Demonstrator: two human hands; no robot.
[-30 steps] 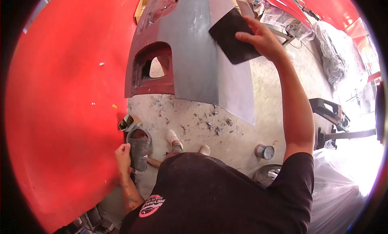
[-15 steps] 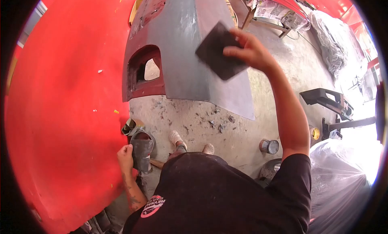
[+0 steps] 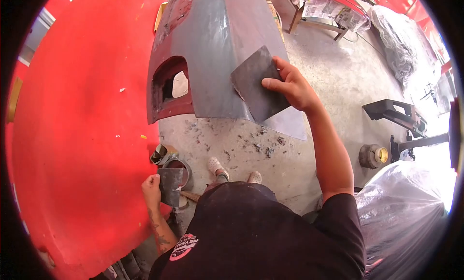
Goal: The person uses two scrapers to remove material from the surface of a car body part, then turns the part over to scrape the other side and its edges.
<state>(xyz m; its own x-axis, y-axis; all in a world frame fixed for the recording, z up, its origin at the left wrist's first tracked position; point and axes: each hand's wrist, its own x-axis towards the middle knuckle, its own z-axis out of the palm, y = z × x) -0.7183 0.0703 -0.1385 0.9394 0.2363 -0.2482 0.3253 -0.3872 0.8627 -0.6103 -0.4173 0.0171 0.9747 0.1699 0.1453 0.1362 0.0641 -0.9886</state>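
My right hand (image 3: 292, 84) pinches a dark grey sheet of sandpaper (image 3: 260, 86) by its right side, thumb on top. In this view the sheet overlaps the lower right of a grey-primed car body panel (image 3: 212, 82), which has a dark red arched opening. My left hand (image 3: 152, 187) is low on the left, its fingers closed on the edge of a second dark sandpaper sheet (image 3: 170, 188). That sheet hangs in front of a round bucket (image 3: 186, 171), covering part of it, beside a large red panel (image 3: 87, 149).
Dark scraps (image 3: 263, 149) litter the concrete floor (image 3: 290, 171) in front of my shoes. A black bumper part (image 3: 396, 116) and a squat metal container (image 3: 373, 156) stand at right. Clear plastic sheeting (image 3: 401, 202) covers something at lower right. Newspaper-covered trestles (image 3: 324, 16) are at the back.
My right hand has come down closer to me with its sheet, which now shows sharply instead of blurred. The left hand still holds its sheet. The view has shifted slightly.
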